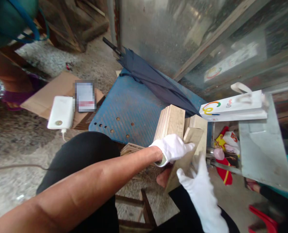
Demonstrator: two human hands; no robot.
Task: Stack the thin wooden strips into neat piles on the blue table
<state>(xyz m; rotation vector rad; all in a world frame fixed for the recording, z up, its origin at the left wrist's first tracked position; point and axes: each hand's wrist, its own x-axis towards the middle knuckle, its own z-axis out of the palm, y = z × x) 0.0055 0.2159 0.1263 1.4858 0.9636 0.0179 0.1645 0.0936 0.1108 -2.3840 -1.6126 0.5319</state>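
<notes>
My left hand, in a white glove, is closed on the left edge of a thin wooden board, one finger reaching across its face. The board slants down toward my lap. At its right side is my right hand, also white-gloved, with thumb and fingers apart; the fingertips are blurred and I cannot tell whether they touch the board. Just beyond stand two stacks of similar boards, the left stack and the right stack, on a blue plastic surface.
A folded dark umbrella lies across the blue surface. To its right is a white paper bag on a metal surface. A white power bank and a blurred-out phone rest on a cardboard box. Another person's leg shows at left.
</notes>
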